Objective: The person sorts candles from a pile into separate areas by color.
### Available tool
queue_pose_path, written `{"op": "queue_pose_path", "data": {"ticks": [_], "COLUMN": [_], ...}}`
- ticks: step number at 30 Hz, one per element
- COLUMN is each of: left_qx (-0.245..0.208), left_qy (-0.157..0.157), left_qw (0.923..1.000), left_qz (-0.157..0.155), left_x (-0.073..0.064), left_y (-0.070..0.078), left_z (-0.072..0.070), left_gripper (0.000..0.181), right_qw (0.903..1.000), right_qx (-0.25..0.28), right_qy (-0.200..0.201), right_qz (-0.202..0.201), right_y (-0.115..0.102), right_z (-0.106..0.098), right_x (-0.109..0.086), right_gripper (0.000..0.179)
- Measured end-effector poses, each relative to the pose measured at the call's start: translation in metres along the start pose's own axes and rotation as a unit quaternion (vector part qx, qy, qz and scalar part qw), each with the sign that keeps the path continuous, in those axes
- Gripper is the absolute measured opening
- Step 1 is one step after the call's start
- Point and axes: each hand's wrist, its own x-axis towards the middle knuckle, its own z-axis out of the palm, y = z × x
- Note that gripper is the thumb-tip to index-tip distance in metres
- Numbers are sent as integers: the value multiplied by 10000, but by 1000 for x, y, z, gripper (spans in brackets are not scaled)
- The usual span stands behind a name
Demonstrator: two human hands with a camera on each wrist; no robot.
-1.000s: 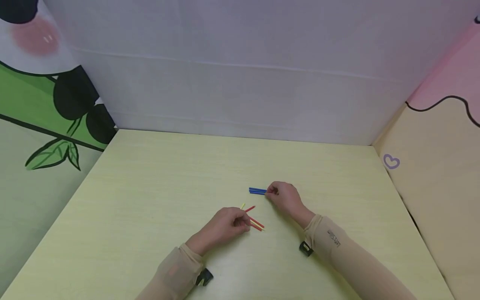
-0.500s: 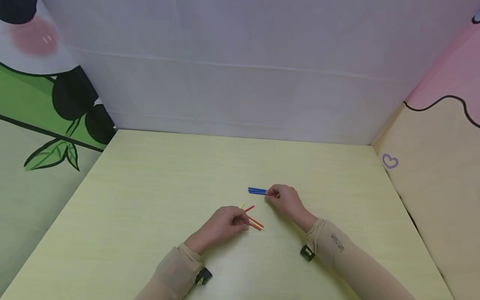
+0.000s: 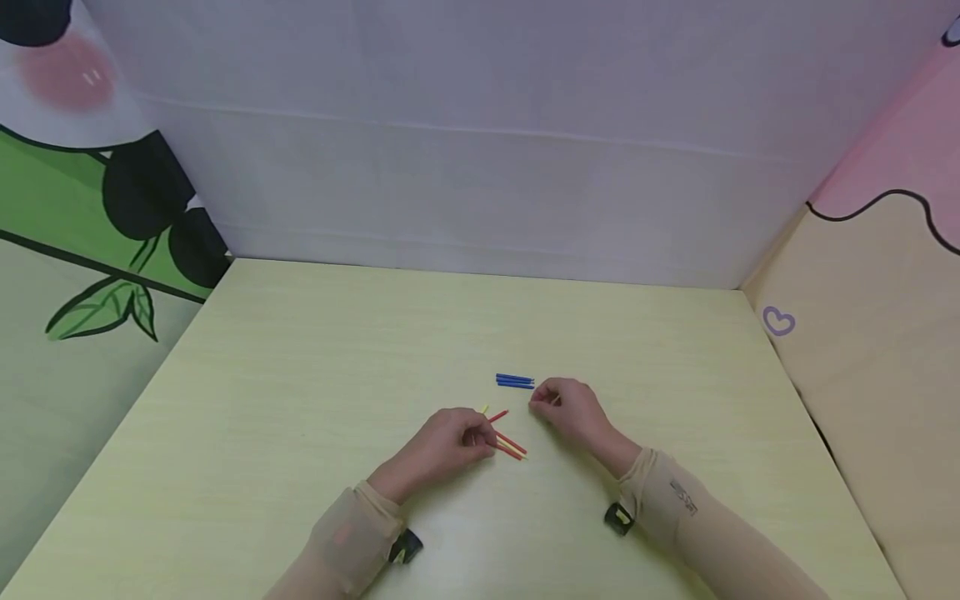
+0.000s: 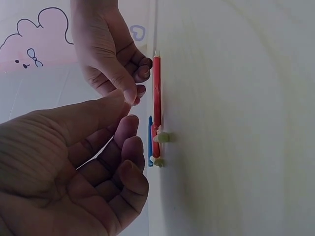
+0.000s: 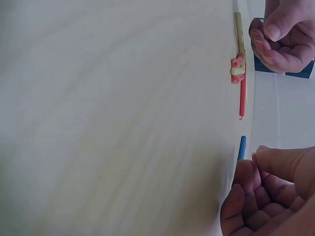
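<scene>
Three thin blue sticks point(image 3: 515, 382) lie side by side in a row in the head view. Nearer the person, red sticks point(image 3: 512, 442) and yellow sticks point(image 3: 484, 409) lie crossed in a loose pile, partly hidden by the left hand point(image 3: 442, 450). That hand hovers over the pile with loosely bent fingers and nothing visible in its grasp. The right hand point(image 3: 576, 417) is just off the right ends of the blue sticks. Its thumb and forefinger come close together, and no stick shows between them. In the right wrist view, a blue stick point(image 5: 242, 145) appears beyond the fingertips.
A pale wood-look table point(image 3: 300, 350) carries the sticks. A white cloth wall point(image 3: 480, 192) stands at its back, with printed panels on the left and right. A black wrist device point(image 3: 619, 518) hangs under the right sleeve, and another point(image 3: 406, 547) under the left.
The right hand has let go of the blue sticks and drawn back slightly toward the person, so their right ends now show. The left hand has barely moved.
</scene>
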Motion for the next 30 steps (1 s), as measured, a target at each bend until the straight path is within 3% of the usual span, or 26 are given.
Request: {"op": "queue_pose_path", "data": {"ticks": [11, 30], "left_qx": [288, 402], "left_qy": [21, -93], "left_qw": [9995, 9989], "left_qz": [130, -219], "left_x": [4, 9], "left_y": [-1, -1], "left_z": [-2, -3], "left_gripper": [10, 9], "right_qw": [9999, 9996], "right_qx": [-55, 47], "right_qy": [-87, -236], "right_qz": [-31, -151], "right_y": [0, -1], "right_z": [1, 5], "right_x": [-12, -31], "right_gripper": [9, 5]}}
